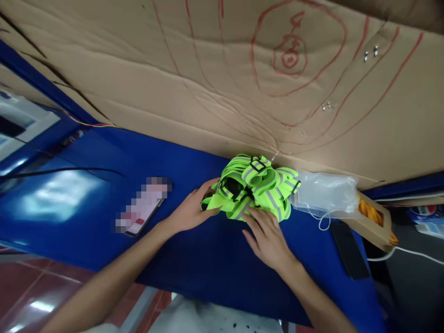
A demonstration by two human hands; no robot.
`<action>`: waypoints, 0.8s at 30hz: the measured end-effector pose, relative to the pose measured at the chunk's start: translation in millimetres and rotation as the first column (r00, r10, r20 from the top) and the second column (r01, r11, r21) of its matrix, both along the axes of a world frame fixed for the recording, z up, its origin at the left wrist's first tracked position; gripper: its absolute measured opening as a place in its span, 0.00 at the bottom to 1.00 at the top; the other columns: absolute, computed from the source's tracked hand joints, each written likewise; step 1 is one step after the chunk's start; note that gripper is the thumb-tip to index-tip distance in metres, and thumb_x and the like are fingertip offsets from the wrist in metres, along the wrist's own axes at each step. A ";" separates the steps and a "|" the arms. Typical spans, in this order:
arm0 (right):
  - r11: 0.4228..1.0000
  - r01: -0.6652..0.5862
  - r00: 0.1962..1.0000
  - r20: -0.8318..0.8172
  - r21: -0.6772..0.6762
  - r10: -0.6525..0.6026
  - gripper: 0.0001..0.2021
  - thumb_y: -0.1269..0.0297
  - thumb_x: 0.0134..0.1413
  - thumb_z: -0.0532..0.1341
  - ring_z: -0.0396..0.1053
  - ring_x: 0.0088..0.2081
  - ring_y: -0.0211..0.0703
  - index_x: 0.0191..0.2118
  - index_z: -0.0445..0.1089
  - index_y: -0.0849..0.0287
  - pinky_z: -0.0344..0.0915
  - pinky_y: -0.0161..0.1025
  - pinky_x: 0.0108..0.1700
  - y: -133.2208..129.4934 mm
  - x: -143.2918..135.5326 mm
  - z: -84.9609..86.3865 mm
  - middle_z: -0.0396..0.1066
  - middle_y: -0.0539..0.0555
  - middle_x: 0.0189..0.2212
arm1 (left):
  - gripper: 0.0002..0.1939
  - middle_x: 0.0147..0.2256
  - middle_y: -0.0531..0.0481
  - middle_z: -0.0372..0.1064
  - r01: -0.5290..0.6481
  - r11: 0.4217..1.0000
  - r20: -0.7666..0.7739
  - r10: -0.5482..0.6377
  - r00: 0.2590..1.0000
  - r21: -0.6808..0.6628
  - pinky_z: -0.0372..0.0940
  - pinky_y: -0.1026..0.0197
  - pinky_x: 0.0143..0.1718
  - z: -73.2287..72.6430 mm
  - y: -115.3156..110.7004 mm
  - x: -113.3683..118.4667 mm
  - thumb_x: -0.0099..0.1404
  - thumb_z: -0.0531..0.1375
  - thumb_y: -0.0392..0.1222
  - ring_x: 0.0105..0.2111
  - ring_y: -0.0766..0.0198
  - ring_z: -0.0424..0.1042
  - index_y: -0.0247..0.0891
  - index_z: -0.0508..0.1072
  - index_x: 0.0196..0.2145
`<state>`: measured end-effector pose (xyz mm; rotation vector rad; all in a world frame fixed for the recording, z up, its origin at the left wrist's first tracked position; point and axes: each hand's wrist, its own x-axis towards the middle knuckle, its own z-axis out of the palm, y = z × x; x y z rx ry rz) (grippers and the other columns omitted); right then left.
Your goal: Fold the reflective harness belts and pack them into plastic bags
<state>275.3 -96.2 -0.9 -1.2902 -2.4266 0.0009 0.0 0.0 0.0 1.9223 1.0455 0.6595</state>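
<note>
A heaped bundle of neon-yellow reflective straps (277, 196) with grey stripes and black buckles lies on the blue table, close against the cardboard panel. Around the bundle's left side is my left hand (190, 210), its thumb at the front and its fingers reaching behind the straps; some fingertips are hidden. My right hand (268, 238) rests at the front of the same bundle, fingers stretched out and a little apart, fingertips touching the lower straps. It does not wrap around anything.
A phone (142, 217) with a blurred screen lies on the blue table (204, 263) to the left. To the right are a clear plastic bag (326, 192), a dark phone (348, 249) and a cardboard box (376, 222). A cardboard panel (138, 83) with red drawn lines stands behind.
</note>
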 end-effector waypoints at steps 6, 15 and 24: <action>0.978 0.209 0.977 0.048 -0.019 -0.208 0.27 0.53 0.72 0.57 0.61 0.67 0.59 0.69 0.60 0.63 0.54 0.57 0.66 7.8 -49.6 -19.1 0.66 0.65 0.66 | 0.35 0.37 0.49 0.74 -0.033 0.995 0.197 0.051 0.979 -0.093 0.65 0.63 0.35 -18.7 4.8 -8.1 0.70 0.62 0.52 0.32 0.63 0.72 0.38 0.60 0.68; 0.968 0.226 0.974 0.006 -0.110 -0.226 0.25 0.47 0.67 0.62 0.66 0.57 0.62 0.59 0.70 0.61 0.61 0.56 0.56 4.2 -52.4 -21.1 0.71 0.66 0.53 | 0.33 0.44 0.43 0.72 0.104 0.990 0.192 -0.120 0.974 0.091 0.65 0.53 0.49 -2.0 4.7 -21.1 0.69 0.58 0.65 0.44 0.54 0.70 0.39 0.73 0.61; 0.988 -0.120 0.992 0.022 -0.094 0.123 0.19 0.56 0.72 0.58 0.57 0.70 0.62 0.61 0.68 0.59 0.56 0.63 0.67 -15.4 -19.1 -20.1 0.60 0.69 0.68 | 0.33 0.62 0.40 0.68 0.422 0.770 -0.267 -0.330 0.906 0.480 0.56 0.45 0.64 4.6 -45.2 8.3 0.65 0.64 0.64 0.61 0.46 0.67 0.47 0.72 0.62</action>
